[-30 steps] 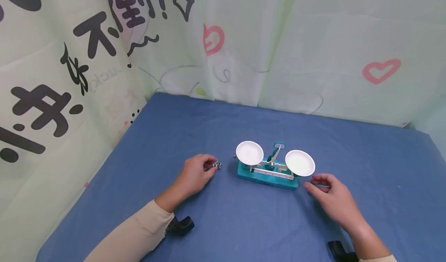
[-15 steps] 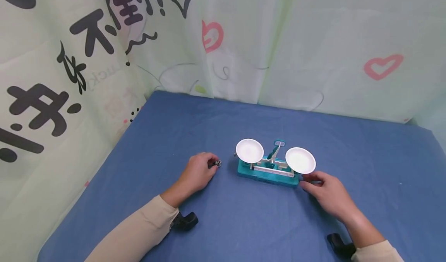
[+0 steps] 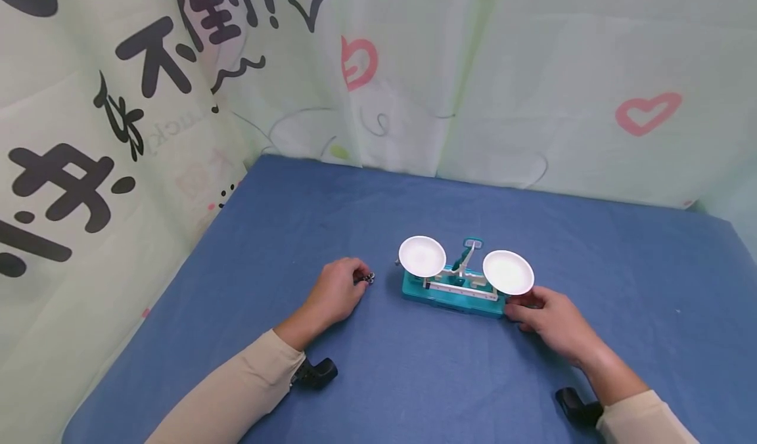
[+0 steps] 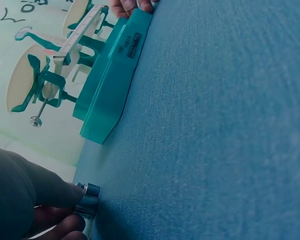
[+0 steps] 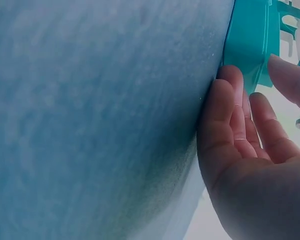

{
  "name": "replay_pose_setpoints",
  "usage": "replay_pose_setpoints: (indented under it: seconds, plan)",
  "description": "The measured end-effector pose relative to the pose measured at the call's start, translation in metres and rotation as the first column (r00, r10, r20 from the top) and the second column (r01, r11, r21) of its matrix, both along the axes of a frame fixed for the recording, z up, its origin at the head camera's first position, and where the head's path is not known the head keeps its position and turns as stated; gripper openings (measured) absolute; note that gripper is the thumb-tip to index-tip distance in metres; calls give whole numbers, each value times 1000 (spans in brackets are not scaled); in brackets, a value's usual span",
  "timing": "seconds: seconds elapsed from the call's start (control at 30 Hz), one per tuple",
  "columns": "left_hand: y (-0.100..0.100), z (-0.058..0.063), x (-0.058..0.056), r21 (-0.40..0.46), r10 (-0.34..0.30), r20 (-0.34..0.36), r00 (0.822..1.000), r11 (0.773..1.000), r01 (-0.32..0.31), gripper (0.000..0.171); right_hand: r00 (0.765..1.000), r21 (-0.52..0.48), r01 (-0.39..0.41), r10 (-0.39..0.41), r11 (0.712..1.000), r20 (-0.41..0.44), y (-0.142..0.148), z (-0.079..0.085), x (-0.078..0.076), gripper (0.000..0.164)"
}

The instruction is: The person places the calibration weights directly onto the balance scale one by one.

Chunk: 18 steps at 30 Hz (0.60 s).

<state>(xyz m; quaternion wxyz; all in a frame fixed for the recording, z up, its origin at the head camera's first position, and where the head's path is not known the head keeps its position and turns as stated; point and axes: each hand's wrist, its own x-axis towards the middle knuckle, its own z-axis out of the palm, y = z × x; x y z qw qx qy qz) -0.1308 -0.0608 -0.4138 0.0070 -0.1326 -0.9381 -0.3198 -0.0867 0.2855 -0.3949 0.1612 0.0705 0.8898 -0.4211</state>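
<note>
A small teal balance scale (image 3: 454, 303) with two white pans stands on the blue-covered table. To its left, my left hand (image 3: 337, 291) pinches small shiny metal weights (image 4: 89, 201) between thumb and fingers, close over the cloth. From the right, my right hand (image 3: 552, 319) reaches the end of the scale's base, below the right pan (image 3: 508, 272). Its loosely bent fingers (image 5: 217, 107) and thumb are right at the base's end in the right wrist view. The left pan (image 3: 422, 257) holds nothing, nor does the right one.
A blue cloth (image 3: 414, 378) covers the table. Pale printed curtains (image 3: 520, 56) hang along its back and left sides. Black wrist devices (image 3: 316, 373) sit below both sleeves, close over the cloth.
My right hand has moved left, from just beside the scale to the right end of its base. The left hand has shifted only slightly, with the weights still pinched.
</note>
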Motion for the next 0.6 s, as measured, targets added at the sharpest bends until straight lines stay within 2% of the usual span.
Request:
replay_pose_setpoints:
  seconds: [0.6]
  plan:
    - [-3,0,-2,27,-19,-19,1000,999,19,7,1000,-90,15,-14,996,15,-1,1,-1,45]
